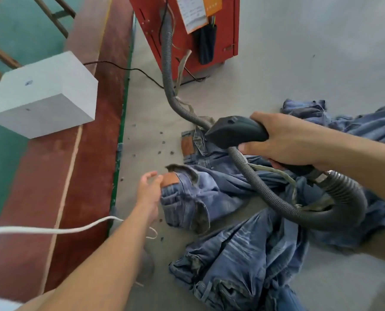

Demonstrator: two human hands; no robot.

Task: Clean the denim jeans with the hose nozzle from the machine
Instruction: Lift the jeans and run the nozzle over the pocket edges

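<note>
Several blue denim jeans [211,194] lie crumpled on the grey table, waistbands with brown leather patches toward the left. My right hand [283,140] grips the black hose nozzle [234,131] above the jeans, its head pointing left. A grey ribbed hose [168,63] runs from the nozzle back to the red machine [223,30] and loops under my right forearm. My left hand [150,187] pinches the waistband edge of the nearest jeans beside its leather patch [170,178].
A grey work surface [299,63] carries small dark lint bits left of the jeans. A white block [43,95] sits on a red-brown board at the left. A white cord [52,230] crosses the lower left. A black cable trails by the machine.
</note>
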